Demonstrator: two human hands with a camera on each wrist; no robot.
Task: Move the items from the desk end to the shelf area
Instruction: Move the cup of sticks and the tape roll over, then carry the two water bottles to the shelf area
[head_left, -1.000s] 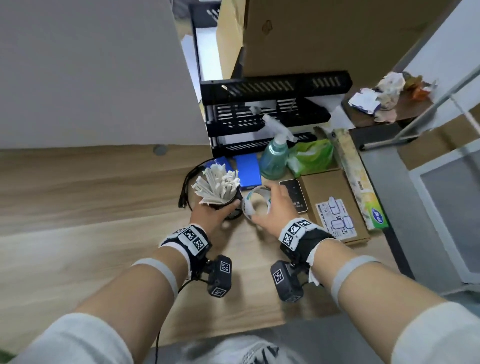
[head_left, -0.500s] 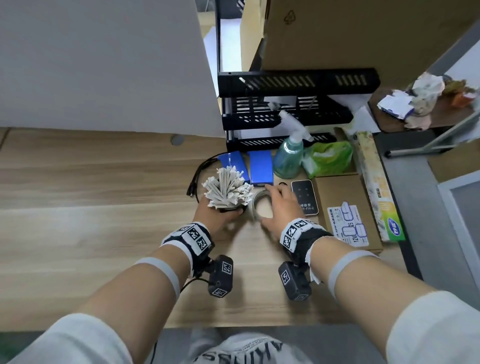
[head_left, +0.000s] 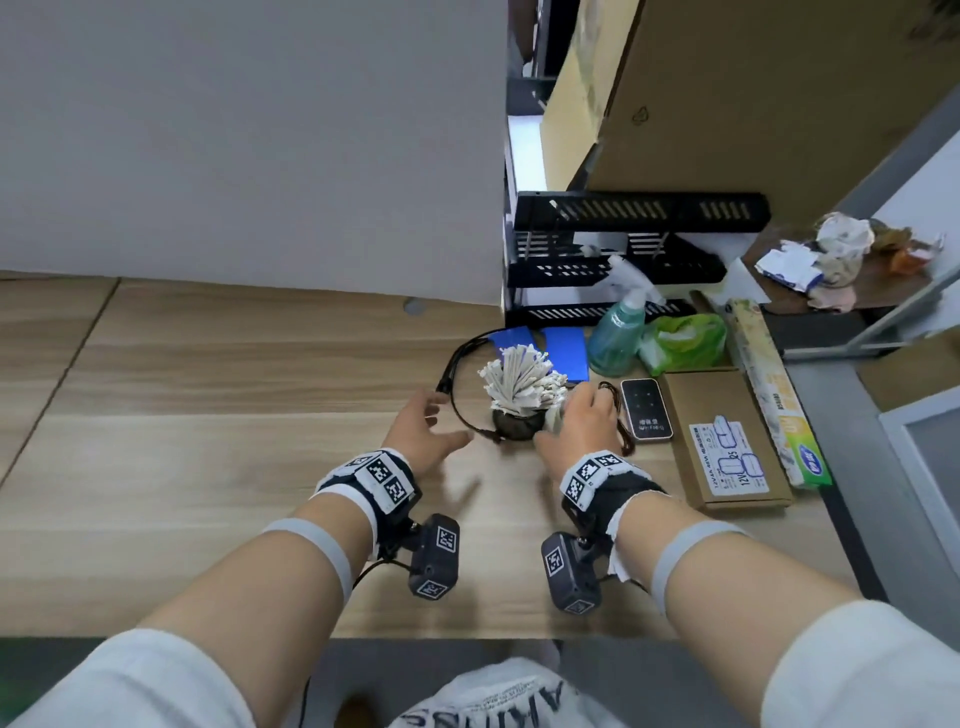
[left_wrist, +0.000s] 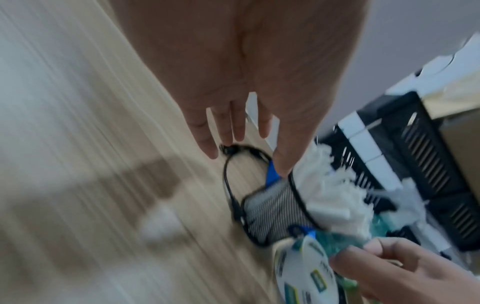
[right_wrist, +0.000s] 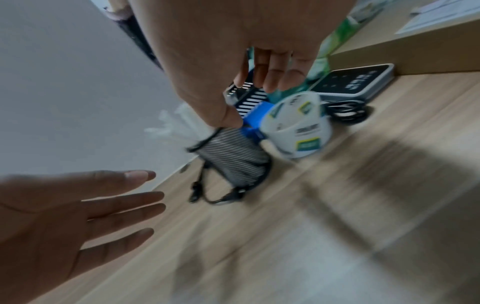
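Note:
A dark mesh cup (head_left: 514, 425) stuffed with white sticks (head_left: 519, 376) stands on the wooden desk (head_left: 234, 467), in front of the black tiered shelf rack (head_left: 623, 270). My left hand (head_left: 426, 431) is open, fingers spread, a short way left of the cup and not touching it. My right hand (head_left: 582, 421) hovers just right of the cup over a white tape roll (right_wrist: 298, 133), which lies on the desk; its fingers (right_wrist: 272, 80) are loosely spread and grip nothing that I can see. The left wrist view shows the cup (left_wrist: 272, 211) and the roll (left_wrist: 303, 267) blurred.
A black cable (head_left: 457, 374) loops beside the cup. Behind it lie blue flat packs (head_left: 563, 353), a green spray bottle (head_left: 615, 343) and a green pack (head_left: 680, 343). To the right are a black device (head_left: 647, 410), a cardboard box (head_left: 727, 441) and a long film box (head_left: 774, 395). A white partition (head_left: 249, 145) stands at the back left.
My left hand has let go of the mesh cup and drawn away to the left; the cup now stands alone. My right hand stays by the tape roll, now lying on the desk.

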